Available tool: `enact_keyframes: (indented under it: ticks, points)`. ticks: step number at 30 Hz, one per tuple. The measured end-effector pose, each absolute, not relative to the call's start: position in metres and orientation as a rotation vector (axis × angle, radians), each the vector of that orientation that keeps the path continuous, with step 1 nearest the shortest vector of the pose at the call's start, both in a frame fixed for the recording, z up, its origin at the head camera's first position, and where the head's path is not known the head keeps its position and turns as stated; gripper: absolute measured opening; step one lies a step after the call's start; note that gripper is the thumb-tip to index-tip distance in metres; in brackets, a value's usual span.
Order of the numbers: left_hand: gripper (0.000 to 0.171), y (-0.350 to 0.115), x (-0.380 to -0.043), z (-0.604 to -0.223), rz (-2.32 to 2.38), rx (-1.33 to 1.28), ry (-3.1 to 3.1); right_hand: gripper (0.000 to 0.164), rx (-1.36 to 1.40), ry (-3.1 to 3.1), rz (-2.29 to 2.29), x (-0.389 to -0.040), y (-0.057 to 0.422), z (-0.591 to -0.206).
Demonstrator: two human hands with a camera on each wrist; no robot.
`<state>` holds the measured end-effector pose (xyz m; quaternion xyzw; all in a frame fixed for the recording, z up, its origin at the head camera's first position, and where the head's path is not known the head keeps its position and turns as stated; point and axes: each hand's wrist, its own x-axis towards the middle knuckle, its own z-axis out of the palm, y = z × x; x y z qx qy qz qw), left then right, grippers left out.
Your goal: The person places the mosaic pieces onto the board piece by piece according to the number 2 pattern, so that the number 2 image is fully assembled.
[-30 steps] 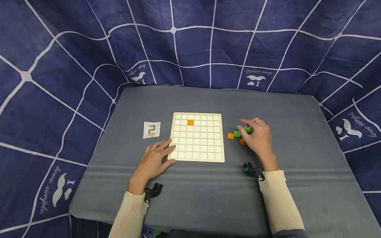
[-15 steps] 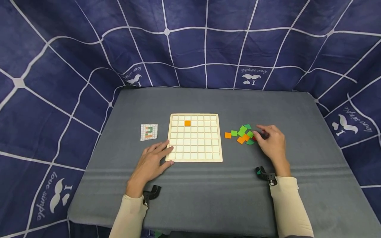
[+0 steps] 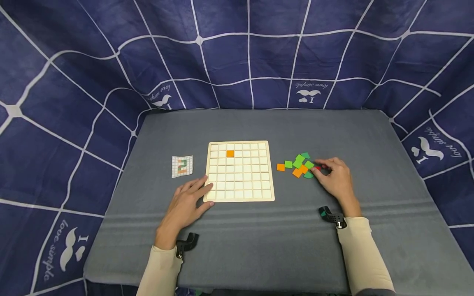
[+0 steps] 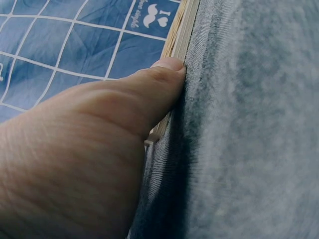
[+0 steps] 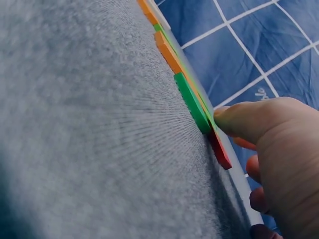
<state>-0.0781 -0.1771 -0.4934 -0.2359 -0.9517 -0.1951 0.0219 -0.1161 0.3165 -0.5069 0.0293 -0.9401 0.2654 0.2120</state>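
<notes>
A pale wooden grid board (image 3: 237, 172) lies on the table with one orange square tile (image 3: 230, 153) in its upper rows. My left hand (image 3: 185, 205) rests at the board's lower left edge, fingers spread over the rim; the left wrist view has the thumb (image 4: 159, 79) against its side. Right of the board, my right hand (image 3: 337, 176) is at a small pile of tiles, thumb and index fingertips touching or very near a light green tile (image 3: 309, 165). Whether they pinch it is unclear. A red tile (image 3: 318, 168) shows partly beneath the fingers.
Several loose pieces lie together right of the board, including an orange tile (image 3: 281, 167) and a dark green curved piece (image 3: 308, 175). Left of the board lies a small pattern card (image 3: 182, 166). Blue curtains (image 3: 259, 53) stand behind the grey table.
My right hand has gone right across the pile, uncovering the pieces, then come slightly nearer to a light green tile. The left hand stays on the board. The head view has shifted.
</notes>
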Motion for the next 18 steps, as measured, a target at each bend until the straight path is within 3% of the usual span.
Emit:
enact_keyframes:
  ticks: [18]
  points:
    - [0.06, -0.1757, -0.0787, -0.495, -0.579, -0.716, -2.956, 0.025, 0.086, -2.646, 0.732, -0.1234, 0.3187, -0.5121]
